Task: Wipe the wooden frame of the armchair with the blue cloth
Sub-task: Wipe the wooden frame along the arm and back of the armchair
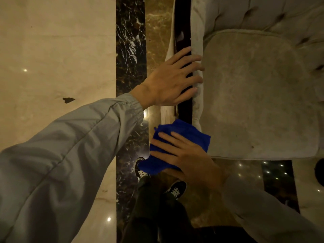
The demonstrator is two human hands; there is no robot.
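Note:
I look straight down on a beige armchair point(254, 88) with a dark, glossy wooden arm rail point(182, 23) running along its left side. My left hand point(171, 79) lies flat on that rail, fingers spread and reaching over onto the fabric beside it. A little nearer to me, my right hand point(185, 156) presses the blue cloth point(184, 134) onto the front end of the same rail; the rail's tip is hidden under the cloth.
Polished marble floor surrounds the chair: a pale slab point(57, 50) at left, a black veined strip point(130, 41) beside the chair. My two sneakers point(175, 189) stand just in front of the arm. A dark floor inlay point(278, 183) lies below the seat's front edge.

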